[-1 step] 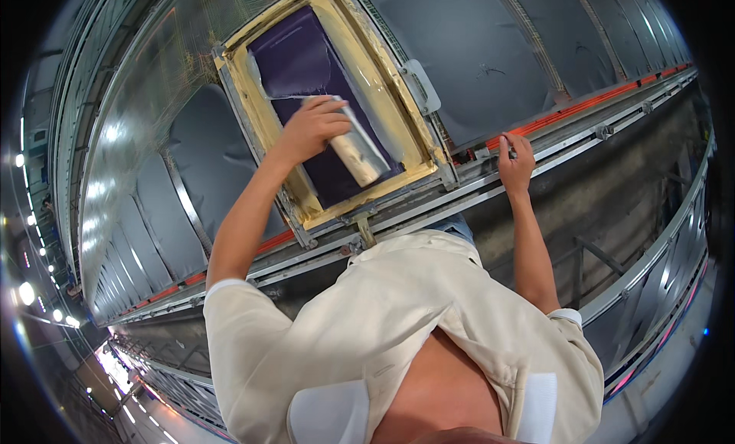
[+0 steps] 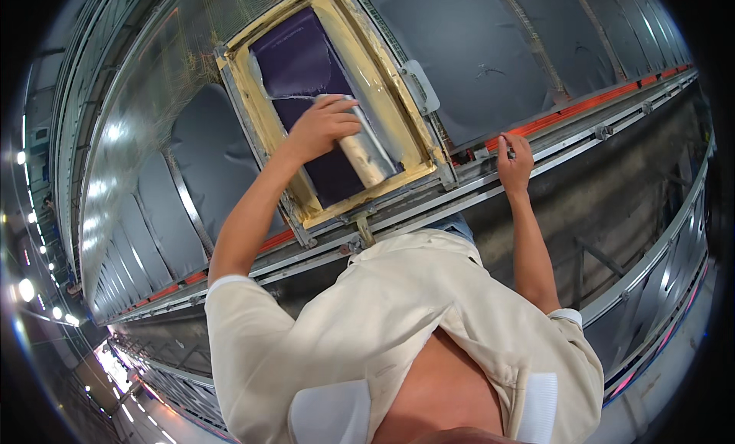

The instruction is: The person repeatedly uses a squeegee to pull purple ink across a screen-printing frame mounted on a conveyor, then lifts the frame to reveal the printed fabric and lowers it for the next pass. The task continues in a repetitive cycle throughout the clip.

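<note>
My left hand (image 2: 325,128) is closed around the upper end of a squeegee (image 2: 366,155), a broad metal blade holder with a tan lower end. It slants across the dark purple mesh (image 2: 295,57) of a screen-printing frame (image 2: 243,111). Yellowish coating covers the mesh borders, and a wet-looking edge of ink crosses the purple area above my fingers. To the right of the frame, by the metal rail, my right hand (image 2: 516,162) has its fingers curled together. A small dark bit shows at its fingertips, too small to name.
Dark grey fabric panels (image 2: 459,53) lie along the long printing table on both sides of the frame. A pale handle plate (image 2: 420,86) juts from the frame's right side. An orange-red strip (image 2: 589,111) and a metal rail (image 2: 566,153) run along the near table edge.
My left hand has shifted a little to the right with the squeegee. The frame and my right hand stay in place.
</note>
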The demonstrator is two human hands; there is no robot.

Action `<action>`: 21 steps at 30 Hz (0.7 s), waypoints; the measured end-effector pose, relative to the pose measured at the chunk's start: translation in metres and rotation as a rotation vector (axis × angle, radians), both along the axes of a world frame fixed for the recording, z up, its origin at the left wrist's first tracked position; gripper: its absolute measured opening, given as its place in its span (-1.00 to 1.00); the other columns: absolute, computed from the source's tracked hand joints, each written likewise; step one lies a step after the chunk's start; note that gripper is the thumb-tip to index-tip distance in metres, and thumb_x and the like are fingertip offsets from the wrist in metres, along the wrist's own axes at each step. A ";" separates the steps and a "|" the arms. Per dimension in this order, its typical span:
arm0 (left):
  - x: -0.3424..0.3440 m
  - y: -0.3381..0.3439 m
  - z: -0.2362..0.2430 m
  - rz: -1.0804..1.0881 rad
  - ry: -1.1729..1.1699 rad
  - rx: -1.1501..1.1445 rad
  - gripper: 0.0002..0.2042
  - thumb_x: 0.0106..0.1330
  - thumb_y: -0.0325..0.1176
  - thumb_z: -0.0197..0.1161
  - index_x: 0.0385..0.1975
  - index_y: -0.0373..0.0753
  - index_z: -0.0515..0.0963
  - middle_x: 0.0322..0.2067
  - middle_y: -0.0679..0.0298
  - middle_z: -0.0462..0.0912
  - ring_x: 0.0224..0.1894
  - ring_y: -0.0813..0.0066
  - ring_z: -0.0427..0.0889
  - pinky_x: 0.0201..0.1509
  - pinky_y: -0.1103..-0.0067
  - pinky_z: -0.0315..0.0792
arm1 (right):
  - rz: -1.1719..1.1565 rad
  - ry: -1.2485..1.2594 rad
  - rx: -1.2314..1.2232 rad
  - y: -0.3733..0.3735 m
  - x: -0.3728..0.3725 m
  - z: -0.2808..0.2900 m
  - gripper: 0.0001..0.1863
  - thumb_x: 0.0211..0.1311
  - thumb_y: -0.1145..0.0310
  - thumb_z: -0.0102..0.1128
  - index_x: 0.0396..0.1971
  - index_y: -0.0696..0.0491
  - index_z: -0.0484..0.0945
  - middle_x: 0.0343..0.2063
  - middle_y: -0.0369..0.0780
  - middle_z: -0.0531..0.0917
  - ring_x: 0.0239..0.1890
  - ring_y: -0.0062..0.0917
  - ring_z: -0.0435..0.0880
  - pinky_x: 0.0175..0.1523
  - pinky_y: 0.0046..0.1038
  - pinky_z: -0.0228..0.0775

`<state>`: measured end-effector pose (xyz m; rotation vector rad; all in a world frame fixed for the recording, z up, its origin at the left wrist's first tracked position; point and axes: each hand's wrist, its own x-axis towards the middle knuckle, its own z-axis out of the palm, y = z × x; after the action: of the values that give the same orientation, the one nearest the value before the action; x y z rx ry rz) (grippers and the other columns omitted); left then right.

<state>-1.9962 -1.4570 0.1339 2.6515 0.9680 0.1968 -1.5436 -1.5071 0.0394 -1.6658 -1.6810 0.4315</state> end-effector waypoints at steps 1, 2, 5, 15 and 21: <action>0.016 0.003 0.001 -0.033 0.013 0.007 -0.65 0.05 -0.61 0.37 -0.14 -0.13 0.71 0.01 0.39 0.73 0.38 0.32 0.44 0.46 0.27 0.23 | 0.010 0.001 -0.001 0.000 0.001 0.002 -0.85 0.33 0.40 0.29 -0.20 0.13 0.70 -0.26 -0.10 0.70 -0.13 -0.19 0.68 0.00 -0.29 0.50; 0.029 0.003 -0.002 -0.033 0.016 0.032 -0.67 0.07 -0.59 0.36 -0.14 -0.13 0.71 0.01 0.40 0.73 0.39 0.32 0.43 0.47 0.27 0.22 | 0.033 0.001 0.022 0.000 0.002 0.004 -0.85 0.34 0.39 0.28 -0.20 0.13 0.70 -0.27 -0.10 0.70 -0.15 -0.20 0.68 0.00 -0.29 0.50; 0.049 0.001 -0.019 0.007 -0.005 0.081 -0.71 0.14 -0.55 0.36 -0.14 -0.10 0.72 0.00 0.44 0.74 0.40 0.33 0.40 0.47 0.27 0.19 | 0.071 0.050 -0.034 -0.001 0.004 0.009 -0.85 0.35 0.39 0.27 -0.20 0.14 0.70 -0.27 -0.11 0.70 -0.17 -0.24 0.68 -0.03 -0.33 0.52; -0.022 -0.065 0.011 0.337 0.364 -0.074 -0.63 -0.03 -0.52 0.44 -0.19 0.03 0.73 -0.18 0.48 0.76 0.19 0.43 0.58 0.37 0.32 0.26 | 0.180 0.108 0.015 -0.003 0.010 0.010 -0.86 0.38 0.41 0.26 -0.20 0.15 0.70 -0.27 -0.15 0.70 -0.25 -0.40 0.69 -0.10 -0.42 0.53; -0.001 -0.129 0.047 1.116 0.393 -0.319 -0.71 0.16 -0.18 0.34 -0.15 -0.13 0.69 -0.24 0.09 0.77 -0.15 -0.01 0.72 -0.05 0.16 0.56 | 0.216 0.220 -0.045 -0.001 0.009 0.006 -0.86 0.40 0.41 0.25 -0.19 0.16 0.69 -0.24 -0.17 0.71 -0.23 -0.43 0.70 -0.10 -0.44 0.54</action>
<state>-1.9976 -1.5858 0.1813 1.6213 2.2773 -0.2387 -1.5345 -1.5079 0.0451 -1.4151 -1.7008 0.7334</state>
